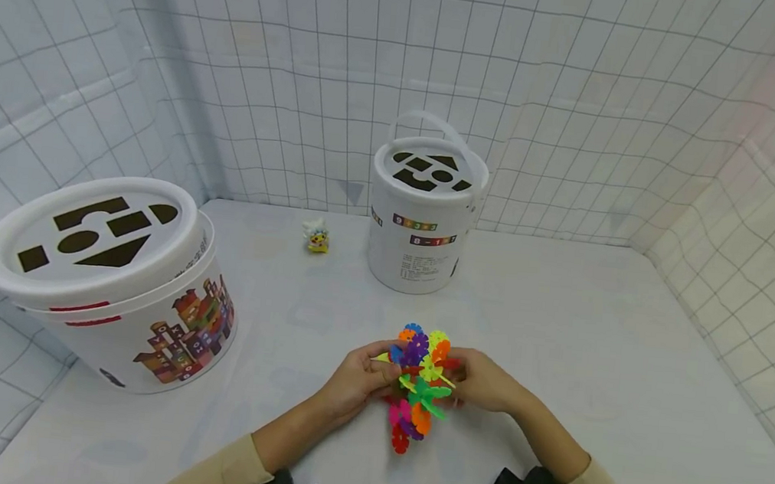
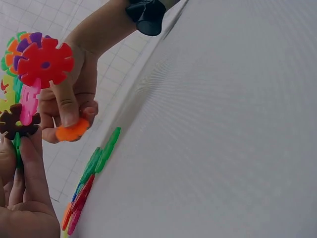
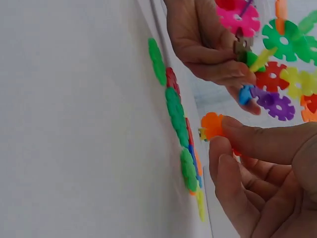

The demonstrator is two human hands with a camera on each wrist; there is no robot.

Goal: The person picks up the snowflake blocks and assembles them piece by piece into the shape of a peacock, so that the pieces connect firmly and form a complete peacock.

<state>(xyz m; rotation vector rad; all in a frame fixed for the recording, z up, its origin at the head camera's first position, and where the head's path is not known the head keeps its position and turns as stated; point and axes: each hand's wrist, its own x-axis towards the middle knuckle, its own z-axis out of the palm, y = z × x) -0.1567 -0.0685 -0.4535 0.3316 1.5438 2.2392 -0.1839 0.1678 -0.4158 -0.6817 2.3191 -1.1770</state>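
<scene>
My left hand [image 1: 357, 384] holds a cluster of interlocked, notched flower-shaped plastic discs [image 1: 424, 393] in many colours. Its fingers pinch the cluster near a brown disc [image 2: 20, 121] and a green one, as the left wrist view shows. On the cluster's other side, my right hand [image 1: 483, 383] pinches a single orange disc [image 3: 213, 125] between thumb and fingers. That disc appears apart from the cluster in both wrist views. Low over the white table, more discs in green [image 3: 174, 110], red, blue and yellow lie in a flat group beneath the hands.
A large white bucket [image 1: 171, 338] with a shape-hole lid stands at the left. Behind the hands is a smaller white bucket [image 1: 417, 252] with its handle raised. A small yellow and white figurine [image 1: 317, 237] sits left of it. White grid-patterned sheets [image 1: 577, 128] enclose the table.
</scene>
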